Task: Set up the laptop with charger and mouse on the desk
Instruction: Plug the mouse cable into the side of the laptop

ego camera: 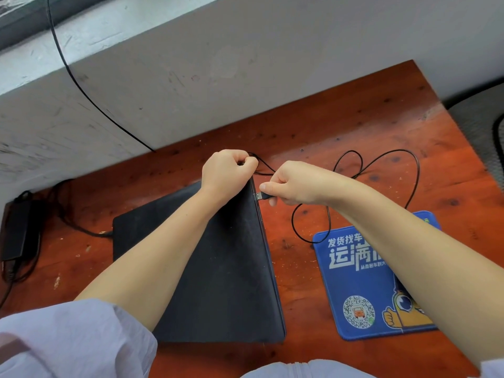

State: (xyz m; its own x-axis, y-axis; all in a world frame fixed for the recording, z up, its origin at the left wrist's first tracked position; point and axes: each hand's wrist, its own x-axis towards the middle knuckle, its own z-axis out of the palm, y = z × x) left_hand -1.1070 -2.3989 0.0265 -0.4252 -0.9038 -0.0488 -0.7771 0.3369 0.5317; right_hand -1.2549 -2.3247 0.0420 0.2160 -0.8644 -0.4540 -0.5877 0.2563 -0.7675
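Note:
A closed black laptop [226, 268] lies on the red-brown wooden desk [354, 126]. My left hand [227, 170] rests at the laptop's far right corner, fingers curled around the thin black mouse cable [387, 159]. My right hand [294, 184] pinches the cable's USB plug [259, 196], whose metal tip touches the laptop's right edge. The cable loops over the desk behind my right arm. The mouse itself is hidden. A black charger brick [17, 233] lies at the far left, its cord [81, 227] reaching the laptop's left side.
A blue mouse pad [362, 290] with white characters and a QR code lies right of the laptop, partly under my right arm. A white scuffed wall [191, 64] runs along the desk's far edge with a black wire [81, 88] hanging on it. A chair [480, 132] stands at right.

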